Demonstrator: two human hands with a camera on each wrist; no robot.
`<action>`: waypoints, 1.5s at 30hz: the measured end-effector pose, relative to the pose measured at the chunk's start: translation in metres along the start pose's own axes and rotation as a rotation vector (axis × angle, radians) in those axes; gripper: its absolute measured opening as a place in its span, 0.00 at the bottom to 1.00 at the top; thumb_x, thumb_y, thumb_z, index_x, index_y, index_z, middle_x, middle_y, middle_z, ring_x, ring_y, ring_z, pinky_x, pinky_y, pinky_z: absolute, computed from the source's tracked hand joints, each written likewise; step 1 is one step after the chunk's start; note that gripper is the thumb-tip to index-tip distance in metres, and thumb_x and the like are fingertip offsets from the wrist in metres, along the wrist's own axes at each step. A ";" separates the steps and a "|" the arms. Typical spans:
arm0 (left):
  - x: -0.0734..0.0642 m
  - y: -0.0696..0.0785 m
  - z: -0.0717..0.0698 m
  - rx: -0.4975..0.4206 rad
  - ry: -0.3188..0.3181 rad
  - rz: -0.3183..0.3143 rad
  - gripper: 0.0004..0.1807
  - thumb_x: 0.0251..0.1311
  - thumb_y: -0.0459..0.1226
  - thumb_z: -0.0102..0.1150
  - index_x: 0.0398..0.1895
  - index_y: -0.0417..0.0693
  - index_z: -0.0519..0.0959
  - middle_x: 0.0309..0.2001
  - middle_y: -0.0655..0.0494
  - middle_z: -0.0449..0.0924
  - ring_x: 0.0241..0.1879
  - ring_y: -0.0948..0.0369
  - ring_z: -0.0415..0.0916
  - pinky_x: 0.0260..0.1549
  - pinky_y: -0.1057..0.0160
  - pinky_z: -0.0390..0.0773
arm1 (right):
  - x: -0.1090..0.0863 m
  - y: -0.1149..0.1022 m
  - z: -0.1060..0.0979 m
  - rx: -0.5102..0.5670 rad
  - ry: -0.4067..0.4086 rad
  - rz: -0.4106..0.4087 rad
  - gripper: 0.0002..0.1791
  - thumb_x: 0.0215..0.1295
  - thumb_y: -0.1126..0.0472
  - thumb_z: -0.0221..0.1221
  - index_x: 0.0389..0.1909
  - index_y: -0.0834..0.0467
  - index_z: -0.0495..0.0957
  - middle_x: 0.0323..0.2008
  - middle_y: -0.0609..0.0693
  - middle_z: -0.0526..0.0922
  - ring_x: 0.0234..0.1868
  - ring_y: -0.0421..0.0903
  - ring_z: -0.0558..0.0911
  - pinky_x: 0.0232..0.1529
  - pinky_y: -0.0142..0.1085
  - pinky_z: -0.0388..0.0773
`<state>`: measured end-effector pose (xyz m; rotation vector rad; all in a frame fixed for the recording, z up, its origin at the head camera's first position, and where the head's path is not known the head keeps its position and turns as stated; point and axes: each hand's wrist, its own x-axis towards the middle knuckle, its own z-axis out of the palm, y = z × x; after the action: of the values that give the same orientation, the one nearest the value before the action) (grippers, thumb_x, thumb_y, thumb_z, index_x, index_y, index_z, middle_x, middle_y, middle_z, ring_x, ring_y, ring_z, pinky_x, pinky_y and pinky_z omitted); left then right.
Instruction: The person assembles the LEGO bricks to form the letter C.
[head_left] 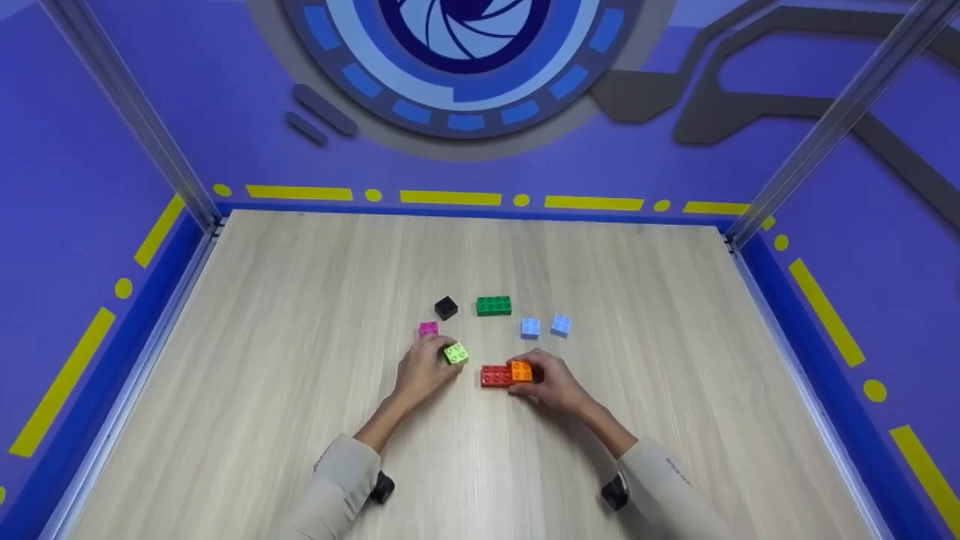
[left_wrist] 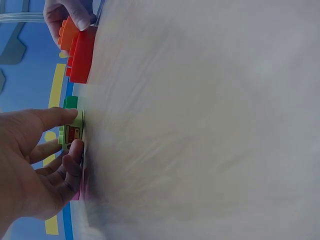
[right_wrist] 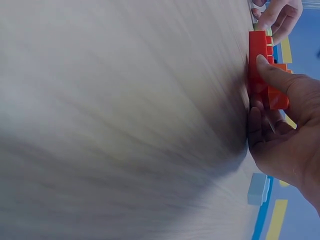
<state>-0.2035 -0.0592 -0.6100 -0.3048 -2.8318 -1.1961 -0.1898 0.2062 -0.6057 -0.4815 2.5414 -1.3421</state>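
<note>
My left hand [head_left: 426,369] pinches a small lime green brick [head_left: 456,353] between thumb and fingers, low over the table. In the left wrist view, a printed picture shows on the side of that lime brick [left_wrist: 73,131]. To the right, a long red brick [head_left: 495,376] lies with a square orange brick [head_left: 521,371] on the studs of its right end. My right hand [head_left: 556,382] grips this pair at that end. Its thumb presses against the red brick's side [right_wrist: 257,47] in the right wrist view, while the other fingers are partly hidden behind the bricks.
A magenta brick [head_left: 428,328] is just beyond my left hand, with a black brick [head_left: 446,307] behind it. Farther back is a long green brick [head_left: 493,305]. Two light blue bricks [head_left: 530,328] stand beyond my right hand. Blue-purple panels [head_left: 225,135] enclose the wooden table [head_left: 300,300].
</note>
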 end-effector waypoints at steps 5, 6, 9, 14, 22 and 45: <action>0.000 0.000 -0.001 -0.059 -0.031 0.053 0.20 0.53 0.34 0.75 0.50 0.40 0.84 0.50 0.42 0.85 0.47 0.50 0.82 0.46 0.51 0.81 | 0.000 -0.001 -0.002 -0.013 0.003 -0.006 0.22 0.61 0.61 0.72 0.56 0.58 0.83 0.48 0.52 0.83 0.48 0.45 0.77 0.52 0.30 0.74; 0.000 0.000 -0.001 -0.068 -0.037 0.067 0.20 0.54 0.34 0.75 0.50 0.40 0.84 0.51 0.42 0.85 0.45 0.51 0.82 0.44 0.54 0.81 | 0.000 -0.001 -0.002 -0.015 0.006 -0.008 0.22 0.61 0.60 0.72 0.56 0.58 0.83 0.49 0.52 0.83 0.48 0.45 0.77 0.52 0.30 0.74; 0.000 0.001 -0.003 -0.106 -0.062 0.099 0.20 0.55 0.35 0.74 0.52 0.41 0.84 0.51 0.43 0.85 0.42 0.54 0.81 0.40 0.60 0.80 | 0.000 0.001 -0.001 -0.019 0.017 -0.024 0.22 0.61 0.60 0.72 0.56 0.59 0.83 0.48 0.52 0.84 0.48 0.45 0.77 0.53 0.31 0.74; -0.002 0.000 -0.006 -0.185 -0.113 0.114 0.20 0.57 0.33 0.73 0.54 0.42 0.83 0.49 0.46 0.86 0.39 0.58 0.81 0.39 0.64 0.80 | 0.002 0.002 0.003 -0.025 0.026 -0.061 0.22 0.61 0.60 0.72 0.56 0.59 0.83 0.48 0.53 0.84 0.48 0.45 0.78 0.53 0.31 0.75; -0.001 0.001 -0.008 -0.248 -0.152 0.127 0.21 0.57 0.30 0.72 0.55 0.41 0.83 0.50 0.44 0.87 0.37 0.59 0.82 0.40 0.63 0.82 | 0.012 -0.001 0.001 -0.042 -0.014 -0.042 0.22 0.62 0.61 0.71 0.56 0.59 0.82 0.50 0.53 0.84 0.49 0.45 0.78 0.56 0.35 0.75; 0.005 0.012 -0.004 -0.148 -0.272 0.160 0.21 0.60 0.34 0.71 0.58 0.47 0.84 0.51 0.50 0.87 0.43 0.60 0.77 0.43 0.63 0.74 | 0.016 -0.007 -0.001 -0.054 -0.021 0.002 0.22 0.60 0.61 0.72 0.56 0.58 0.83 0.51 0.54 0.84 0.47 0.46 0.78 0.54 0.39 0.76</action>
<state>-0.2064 -0.0526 -0.5981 -0.7405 -2.8706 -1.4297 -0.2037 0.1972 -0.6001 -0.5004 2.5661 -1.2646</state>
